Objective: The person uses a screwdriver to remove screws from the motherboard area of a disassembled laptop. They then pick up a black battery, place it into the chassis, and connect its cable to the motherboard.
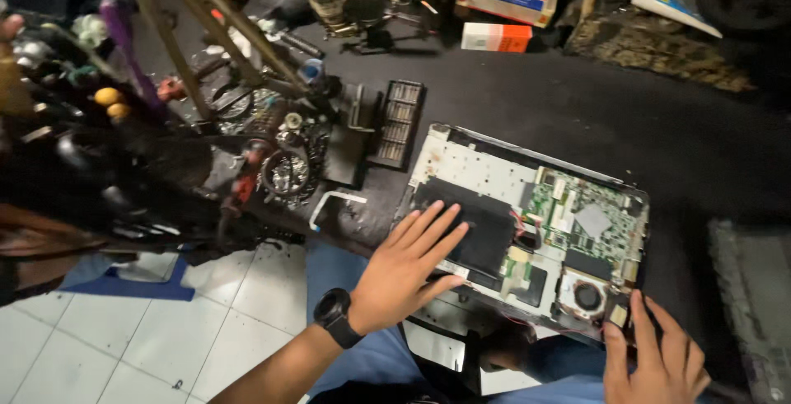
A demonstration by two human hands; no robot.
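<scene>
An opened laptop base [478, 165] lies on a dark workbench, its green circuit board [577, 223], round fan [587, 295] and flat black battery [486, 227] exposed. My left hand [408, 268], with a black watch on the wrist, rests flat with spread fingers on the near left part of the battery. My right hand [655, 354] sits at the laptop's near right corner, fingertips touching the edge beside the fan. Neither hand holds a tool.
A black tray of screwdriver bits [398, 121] lies left of the laptop. Further left is a heap of tools, round tins with screws [284, 172] and wooden sticks. Orange and white boxes [497, 37] sit at the back. White floor tiles [165, 338] show below the bench edge.
</scene>
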